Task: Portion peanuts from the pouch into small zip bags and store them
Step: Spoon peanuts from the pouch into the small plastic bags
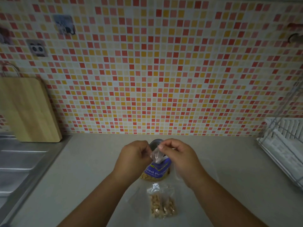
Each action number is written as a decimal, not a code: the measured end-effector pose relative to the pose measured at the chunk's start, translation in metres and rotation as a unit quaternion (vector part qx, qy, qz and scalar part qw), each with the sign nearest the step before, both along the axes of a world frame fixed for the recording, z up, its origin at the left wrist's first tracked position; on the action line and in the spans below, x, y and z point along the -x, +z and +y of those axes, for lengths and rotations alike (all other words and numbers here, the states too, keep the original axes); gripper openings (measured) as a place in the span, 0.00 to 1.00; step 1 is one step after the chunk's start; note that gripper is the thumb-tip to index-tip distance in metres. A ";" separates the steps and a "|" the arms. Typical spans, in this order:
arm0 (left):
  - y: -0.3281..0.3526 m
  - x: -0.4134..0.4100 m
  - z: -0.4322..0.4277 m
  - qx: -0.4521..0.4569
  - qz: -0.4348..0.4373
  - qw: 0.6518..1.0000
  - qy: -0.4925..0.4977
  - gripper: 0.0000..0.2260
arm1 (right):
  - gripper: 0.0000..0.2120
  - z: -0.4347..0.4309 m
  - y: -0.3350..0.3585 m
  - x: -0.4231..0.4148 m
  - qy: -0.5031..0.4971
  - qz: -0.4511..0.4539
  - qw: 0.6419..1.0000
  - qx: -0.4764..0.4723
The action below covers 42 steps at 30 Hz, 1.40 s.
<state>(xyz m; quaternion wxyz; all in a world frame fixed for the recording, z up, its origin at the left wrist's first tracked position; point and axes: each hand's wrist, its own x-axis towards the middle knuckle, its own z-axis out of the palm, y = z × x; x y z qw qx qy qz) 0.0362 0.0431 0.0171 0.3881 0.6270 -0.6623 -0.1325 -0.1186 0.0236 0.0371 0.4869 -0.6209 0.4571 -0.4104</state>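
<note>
A blue peanut pouch (157,170) lies on the grey counter (85,174), its clear lower part showing peanuts. Above it, my left hand (133,154) and my right hand (177,154) both pinch the top of a small clear zip bag (156,155), one at each side. That bag looks empty. Nearer to me lie two small zip bags filled with peanuts (163,206), side by side between my forearms. A round dark container (155,143) sits just behind my hands, mostly hidden.
A wooden cutting board (29,110) leans on the tiled wall at the left, beside a steel sink drainboard (21,161). A white dish rack (285,148) stands at the right. More clear plastic (208,167) lies beside my right wrist.
</note>
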 end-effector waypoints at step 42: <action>0.016 0.008 -0.016 -0.056 -0.114 0.987 -0.100 0.32 | 0.18 -0.023 0.018 0.010 0.096 0.219 0.970 0.046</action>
